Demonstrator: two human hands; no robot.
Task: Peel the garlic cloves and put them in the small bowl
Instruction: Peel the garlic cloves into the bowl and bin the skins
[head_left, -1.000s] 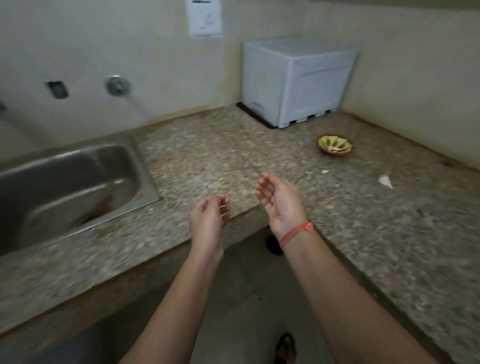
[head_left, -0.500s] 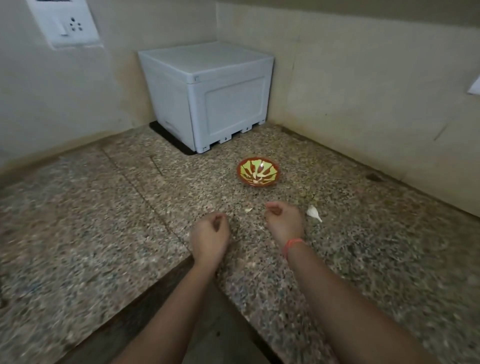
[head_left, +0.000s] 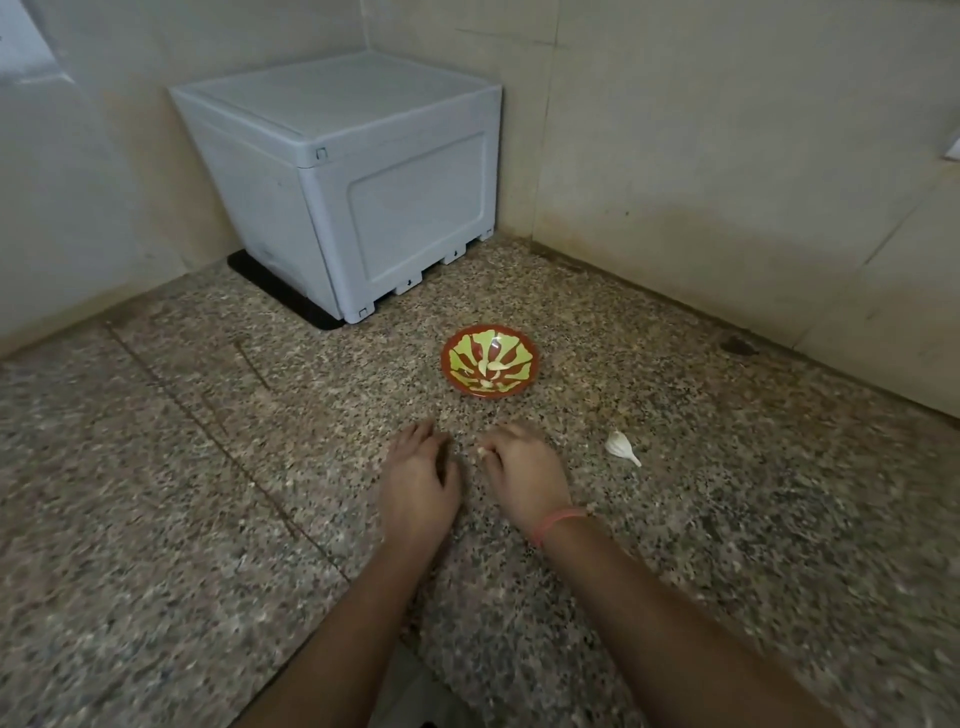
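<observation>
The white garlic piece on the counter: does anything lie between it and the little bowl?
Nothing visible does. Only bare speckled counter lies between the garlic piece and the small bowl, so the way across looks open.

No legible text, label, brand or number in view. In the wall corner, the pale grey moulded plastic box (head_left: 363, 182) has plain faces. Just in front of the box, the small red-rimmed bowl (head_left: 532, 364) carries a green painted pattern and no letters. Left of the box, the white wall plate (head_left: 26, 57) is blurred and unreadable.
</observation>
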